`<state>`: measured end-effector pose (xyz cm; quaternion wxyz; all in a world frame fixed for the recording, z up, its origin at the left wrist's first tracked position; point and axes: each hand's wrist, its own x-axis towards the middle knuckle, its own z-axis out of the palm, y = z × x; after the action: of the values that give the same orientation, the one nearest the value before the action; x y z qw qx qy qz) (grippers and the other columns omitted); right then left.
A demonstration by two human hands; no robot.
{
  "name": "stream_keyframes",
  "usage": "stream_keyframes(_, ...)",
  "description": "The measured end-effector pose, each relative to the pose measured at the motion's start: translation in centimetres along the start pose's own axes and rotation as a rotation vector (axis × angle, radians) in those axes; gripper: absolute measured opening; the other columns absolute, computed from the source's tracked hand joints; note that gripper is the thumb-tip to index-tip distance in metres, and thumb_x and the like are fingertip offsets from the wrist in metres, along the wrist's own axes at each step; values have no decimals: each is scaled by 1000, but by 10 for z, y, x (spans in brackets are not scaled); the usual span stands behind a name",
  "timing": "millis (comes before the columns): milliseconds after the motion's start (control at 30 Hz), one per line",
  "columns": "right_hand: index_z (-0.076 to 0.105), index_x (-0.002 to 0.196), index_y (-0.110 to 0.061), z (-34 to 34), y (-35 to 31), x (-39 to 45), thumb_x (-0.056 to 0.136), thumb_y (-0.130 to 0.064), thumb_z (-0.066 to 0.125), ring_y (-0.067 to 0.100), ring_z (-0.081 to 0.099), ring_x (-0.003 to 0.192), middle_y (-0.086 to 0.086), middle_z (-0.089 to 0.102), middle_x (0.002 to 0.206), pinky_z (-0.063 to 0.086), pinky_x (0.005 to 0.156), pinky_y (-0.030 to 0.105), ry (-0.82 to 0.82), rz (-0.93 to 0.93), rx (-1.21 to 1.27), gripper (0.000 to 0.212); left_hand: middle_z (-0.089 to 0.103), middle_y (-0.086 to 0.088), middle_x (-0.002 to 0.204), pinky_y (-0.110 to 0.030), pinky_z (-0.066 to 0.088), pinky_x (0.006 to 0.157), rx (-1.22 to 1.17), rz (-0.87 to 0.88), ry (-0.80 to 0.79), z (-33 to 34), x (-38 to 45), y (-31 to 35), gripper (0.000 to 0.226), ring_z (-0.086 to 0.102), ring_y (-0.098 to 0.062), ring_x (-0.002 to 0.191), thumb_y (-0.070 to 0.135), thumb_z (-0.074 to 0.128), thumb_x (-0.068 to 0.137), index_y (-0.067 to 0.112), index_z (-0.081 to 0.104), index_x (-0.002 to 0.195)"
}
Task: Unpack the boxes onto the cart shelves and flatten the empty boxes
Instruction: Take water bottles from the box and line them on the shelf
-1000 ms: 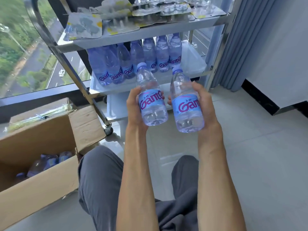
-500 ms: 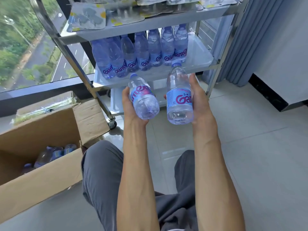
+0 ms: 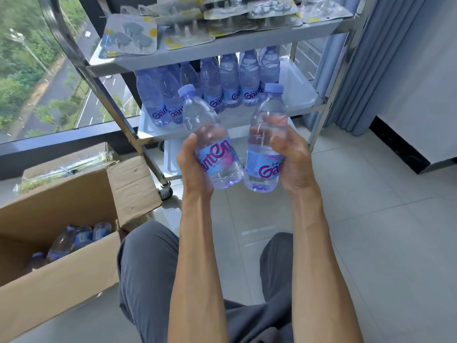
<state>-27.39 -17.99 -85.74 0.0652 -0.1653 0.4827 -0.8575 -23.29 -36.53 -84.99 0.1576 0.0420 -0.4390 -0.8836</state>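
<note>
- Cardboard box (image 3: 57, 243) beside the knee is open and unflattened, with several bottles left inside.
- Left hand (image 3: 191, 167) grips one water bottle (image 3: 212, 144); right hand (image 3: 291, 159) grips another bottle (image 3: 265, 142), both short of the cart.
- Middle shelf (image 3: 299, 95) already holds a row of bottles (image 3: 210, 87), with bare room at its right.

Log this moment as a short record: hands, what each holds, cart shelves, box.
left hand: grips a water bottle, tilted, cap up
right hand: grips a second water bottle, near upright
middle shelf: row of bottles standing at the left, bare space at the right
top shelf: blister packs
cardboard box: open, on the floor at the left, bottles inside
</note>
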Motion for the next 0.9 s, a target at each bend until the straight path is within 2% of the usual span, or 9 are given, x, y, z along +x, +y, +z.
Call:
stream_keyframes(67, 56, 132, -4, -3, -1, 2, 84, -27, 68, 34, 65, 103, 16, 67, 115, 53, 89, 45, 14, 28, 21, 54, 69, -6, 82, -29, 53, 63, -9, -28, -40, -4, 1, 1, 43, 65, -19, 71, 35, 40, 92, 9, 73, 100)
stream_keyframes(167, 58, 132, -8, -4, -5, 10, 86, -38, 69, 36, 68, 103, 18, 69, 116, 54, 87, 47, 71, 81, -75, 56, 69, -5, 74, -28, 54, 59, 48, -84, -28, -11, 0, -3, 45, 66, -18, 64, 36, 39, 92, 15, 78, 85)
stream_keyframes(267, 67, 119, -10, -4, -4, 13, 78, -42, 79, 36, 70, 98, 23, 68, 111, 56, 86, 48, 137, 124, -124, 54, 69, -15, 86, -35, 55, 67, 175, -142, -6, -13, -2, -5, 39, 65, -27, 73, 37, 53, 84, 7, 73, 99)
stream_keyframes(367, 73, 105, -18, -6, 0, 13, 75, -38, 83, 36, 72, 95, 17, 73, 105, 58, 79, 43, 91, 102, -226, 37, 73, -19, 98, -43, 55, 74, 395, -40, -28, -19, 5, -8, 35, 69, -36, 86, 34, 69, 76, 9, 73, 100)
stream_keyframes(500, 73, 100, -21, -13, 14, 17, 76, -31, 83, 21, 73, 84, 4, 76, 93, 58, 71, 34, 169, 22, -410, 28, 71, -23, 107, -43, 56, 76, 457, -27, 25, -14, 27, -22, 47, 69, -36, 93, 22, 64, 79, 3, 62, 122)
stream_keyframes(600, 73, 101, -25, -25, 32, 23, 78, -20, 78, 18, 71, 84, 1, 76, 93, 58, 75, 39, 246, -5, -425, 24, 70, -20, 105, -44, 56, 77, 249, -138, 194, -1, 40, -42, 62, 67, -35, 89, 34, 59, 73, -2, 57, 124)
stream_keyframes(667, 71, 108, -26, -31, 41, 32, 79, -18, 76, 21, 72, 92, 0, 76, 99, 59, 81, 43, 251, -10, -455, 31, 72, -16, 101, -40, 57, 74, 186, -199, 248, 9, 47, -57, 71, 69, -32, 87, 46, 60, 69, -1, 59, 122)
stream_keyframes(767, 69, 116, -24, -40, 52, 56, 79, -18, 75, 19, 71, 99, -3, 75, 106, 58, 86, 47, 244, -11, -545, 38, 71, -21, 109, -44, 58, 80, 276, -196, 213, 20, 60, -78, 73, 70, -35, 96, 54, 52, 77, 3, 57, 128)
stream_keyframes(900, 67, 116, -27, -61, 53, 93, 79, -25, 76, 19, 70, 100, -4, 74, 107, 57, 87, 50, 243, 3, -584, 38, 72, -5, 105, -29, 58, 77, 517, -103, 166, 26, 86, -90, 65, 71, -17, 93, 37, 68, 71, 11, 51, 129)
